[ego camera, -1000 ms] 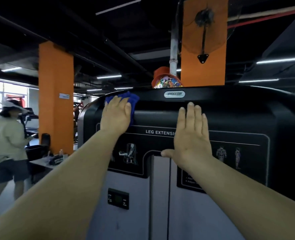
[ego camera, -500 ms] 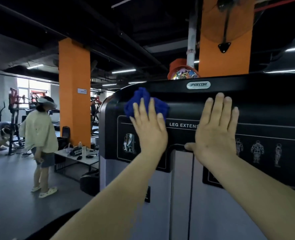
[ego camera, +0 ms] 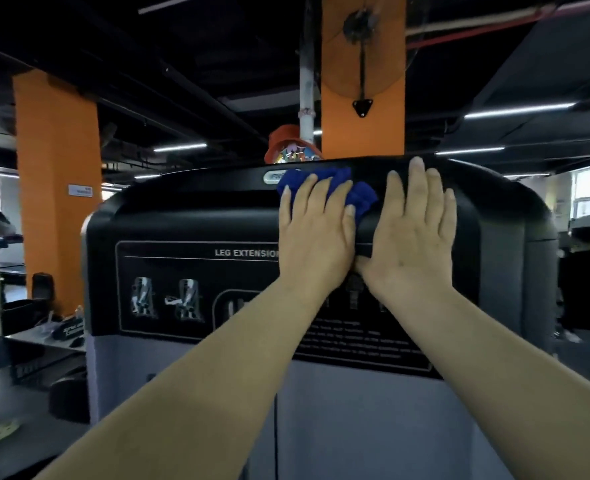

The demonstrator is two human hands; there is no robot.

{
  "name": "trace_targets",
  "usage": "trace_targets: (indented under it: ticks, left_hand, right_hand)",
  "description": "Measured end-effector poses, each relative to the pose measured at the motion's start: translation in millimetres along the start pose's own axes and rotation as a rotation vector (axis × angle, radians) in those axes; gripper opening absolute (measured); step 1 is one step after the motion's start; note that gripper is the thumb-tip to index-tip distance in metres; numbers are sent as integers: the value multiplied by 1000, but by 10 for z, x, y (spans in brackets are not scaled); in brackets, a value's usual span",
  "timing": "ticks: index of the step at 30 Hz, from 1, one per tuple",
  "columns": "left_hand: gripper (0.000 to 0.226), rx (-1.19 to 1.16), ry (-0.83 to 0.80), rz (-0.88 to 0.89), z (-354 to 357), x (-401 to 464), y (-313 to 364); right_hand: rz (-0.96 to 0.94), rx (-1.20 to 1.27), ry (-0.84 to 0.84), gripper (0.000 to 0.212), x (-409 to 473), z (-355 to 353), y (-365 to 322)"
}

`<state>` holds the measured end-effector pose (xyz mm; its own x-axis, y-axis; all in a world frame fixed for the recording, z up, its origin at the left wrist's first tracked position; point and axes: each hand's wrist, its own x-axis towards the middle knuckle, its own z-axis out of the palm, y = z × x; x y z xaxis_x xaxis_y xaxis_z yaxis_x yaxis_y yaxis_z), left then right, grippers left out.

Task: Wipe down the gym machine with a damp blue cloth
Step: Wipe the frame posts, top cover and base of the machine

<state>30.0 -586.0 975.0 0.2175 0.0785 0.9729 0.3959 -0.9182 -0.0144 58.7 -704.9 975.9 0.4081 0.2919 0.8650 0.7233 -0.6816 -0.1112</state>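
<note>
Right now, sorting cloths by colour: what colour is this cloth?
Blue cloth, head view.

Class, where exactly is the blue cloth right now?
Head view: the blue cloth lies under the left hand, pressed on the machine's black top panel, beside the right hand.

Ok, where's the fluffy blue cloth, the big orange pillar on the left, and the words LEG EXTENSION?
fluffy blue cloth (ego camera: 364, 199), head view: bunched part beside the fingers.
big orange pillar (ego camera: 56, 161), head view: its front face.
LEG EXTENSION lettering (ego camera: 245, 253), head view: middle of the white words.
</note>
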Motion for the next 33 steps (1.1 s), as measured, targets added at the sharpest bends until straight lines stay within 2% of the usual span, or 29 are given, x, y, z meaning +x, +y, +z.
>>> trace_targets:
  ticks: [3, 5, 7, 11, 13, 16, 19, 21, 23, 24, 25, 27, 28, 30, 33]
  left_hand:
    - [49, -12, -27, 55, 49, 47, 328]
    - [46, -26, -18, 61, 73, 46, 490]
    - [41, -93, -13, -33, 72, 126, 616]
    - [38, -493, -51, -243, 51, 378, 1226]
    - [39, -438, -54, -182, 97, 285, 1529]
    - [43, -129, -51, 59, 149, -67, 1627]
    - [47, 106, -127, 214, 119, -87, 1635]
    - [48, 163, -199, 134, 88, 188, 1684]
    - [45, 217, -292, -19, 106, 504, 1773]
    - [45, 277, -313, -40, 145, 566, 1849]
    - [46, 339, -318, -11, 192, 556, 1938]
    - [49, 412, -321, 172, 273, 363, 2117]
    - [53, 413, -312, 255, 293, 253, 2165]
    - [61, 309, -318, 280, 296, 323, 2166]
    - [77, 24, -435, 103, 333, 740, 2169]
  right_hand:
    - [37, 60, 9, 107, 3, -55, 283]
    - [41, 101, -24, 118, -52, -104, 568]
    - [54, 195, -81, 130, -112, -148, 836]
    - [13, 472, -138, 131, -178, -148, 1280]
    - [-25, 596, -134, 132, -254, -105, 1478]
    - [-55, 672, -150, 133, -379, -12, 1757]
    - [-123, 757, -175, 119, -391, 24, 1968]
    - [-125, 842, -144, 100, -380, 16, 2023]
    - [-58, 951, -75, 79, -366, -8, 2066]
    - [-7, 1020, -28, 70, -354, -13, 2091]
    - [43, 1101, 22, 64, -332, -18, 2123]
    - [121, 1257, 107, 54, -254, -32, 2205]
    - [149, 1320, 126, 52, -209, -43, 2242]
    - [176, 1416, 138, 50, -119, -71, 2308]
    - [188, 1507, 144, 42, 100, -97, 2316]
